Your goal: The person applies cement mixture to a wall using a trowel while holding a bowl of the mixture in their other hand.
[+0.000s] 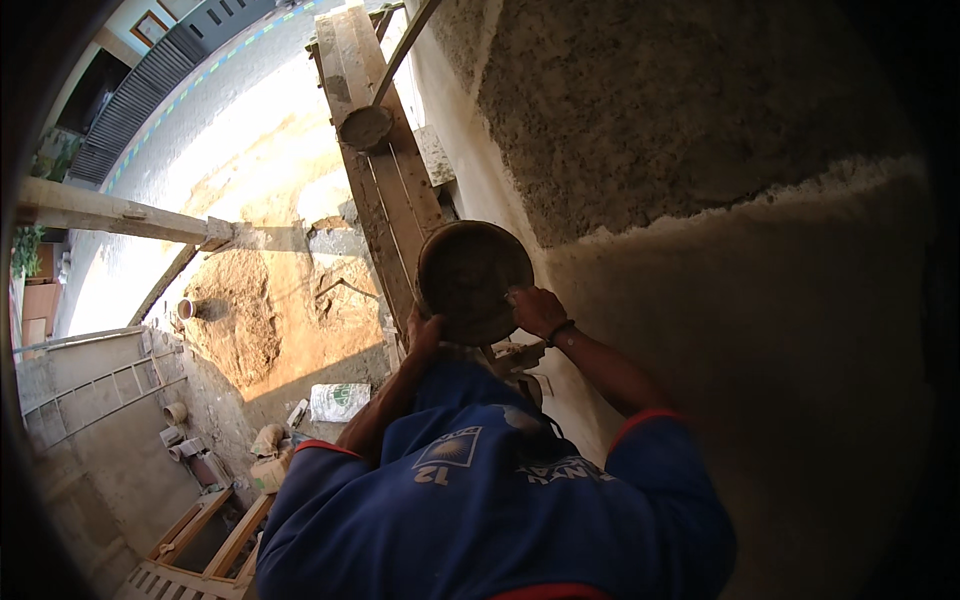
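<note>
A round, dark bucket sits just in front of my chest, its open mouth facing up. The inside is in deep shade, so what it contains is hard to make out. My left hand is closed on the near left part of its rim. On the right side, my right hand is closed at the rim, with its fingertips reaching over the inner edge. Beneath and beyond the bucket run long wooden planks. Farther along them rests a second round container, grey and crusted.
A wall with rough plaster above and a smoother surface below rises close on my right. Far below on the left lie heaped sand, a white sack and a ladder. A timber beam juts in from the left.
</note>
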{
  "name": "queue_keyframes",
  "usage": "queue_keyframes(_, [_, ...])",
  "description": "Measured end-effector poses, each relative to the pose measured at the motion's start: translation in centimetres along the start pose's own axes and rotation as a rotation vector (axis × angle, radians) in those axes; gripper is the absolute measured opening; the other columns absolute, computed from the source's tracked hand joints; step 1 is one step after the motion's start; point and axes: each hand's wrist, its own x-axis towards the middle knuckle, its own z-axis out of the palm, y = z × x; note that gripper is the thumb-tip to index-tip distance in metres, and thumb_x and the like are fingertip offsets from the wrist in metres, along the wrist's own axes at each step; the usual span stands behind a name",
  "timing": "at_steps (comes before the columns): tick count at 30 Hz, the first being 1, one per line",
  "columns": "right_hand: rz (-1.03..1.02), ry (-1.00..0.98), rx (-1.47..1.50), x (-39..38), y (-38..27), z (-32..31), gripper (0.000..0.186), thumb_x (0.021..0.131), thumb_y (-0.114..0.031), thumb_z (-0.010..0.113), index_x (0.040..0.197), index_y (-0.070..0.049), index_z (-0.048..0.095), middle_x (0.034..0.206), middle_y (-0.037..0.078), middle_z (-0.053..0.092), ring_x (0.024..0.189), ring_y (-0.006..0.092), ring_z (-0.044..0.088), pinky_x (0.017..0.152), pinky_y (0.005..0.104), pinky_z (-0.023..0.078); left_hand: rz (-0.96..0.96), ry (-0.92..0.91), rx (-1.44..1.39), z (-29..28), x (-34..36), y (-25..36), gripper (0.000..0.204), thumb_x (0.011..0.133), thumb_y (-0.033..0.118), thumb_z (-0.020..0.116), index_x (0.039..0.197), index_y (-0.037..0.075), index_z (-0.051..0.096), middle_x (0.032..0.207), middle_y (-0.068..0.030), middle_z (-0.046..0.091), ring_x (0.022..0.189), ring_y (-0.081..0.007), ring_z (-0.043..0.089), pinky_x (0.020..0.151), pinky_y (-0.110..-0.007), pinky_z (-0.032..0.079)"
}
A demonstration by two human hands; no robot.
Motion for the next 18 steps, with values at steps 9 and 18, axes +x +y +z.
queue_keyframes(9, [-0.109, 0.323, 0.341, -2.6, 1.5, 3.7, 0.039, 0.082, -0.031, 0.06, 0.116, -0.011, 0.058, 0.087, 0.019, 0.066, 0.08, 0.0371, 0.065, 0.072, 0.0478, 0.052, -0.004, 0.03, 0.047, -0.8, 0.6, -0.2, 0.059, 0.067, 0.008, 0.062, 0.124, -0.002, 0.051, 0.106, -0.0171, 0.064, 0.097, -0.0303, 0.063, 0.082, -0.039, 0.052])
queue_keyframes(18, [-0.027, 0.256, 0.4, -4.2, 1.3, -3.0, 0.037, 0.08, -0.03, 0.063, 0.113, -0.012, 0.06, 0.085, 0.018, 0.067, 0.081, 0.0381, 0.065, 0.072, 0.0483, 0.052, 0.01, 0.043, 0.051, -1.1, 2.3, -1.8, 0.056, 0.071, 0.01, 0.063, 0.124, -0.005, 0.05, 0.104, -0.0158, 0.063, 0.091, -0.0258, 0.062, 0.078, -0.034, 0.051])
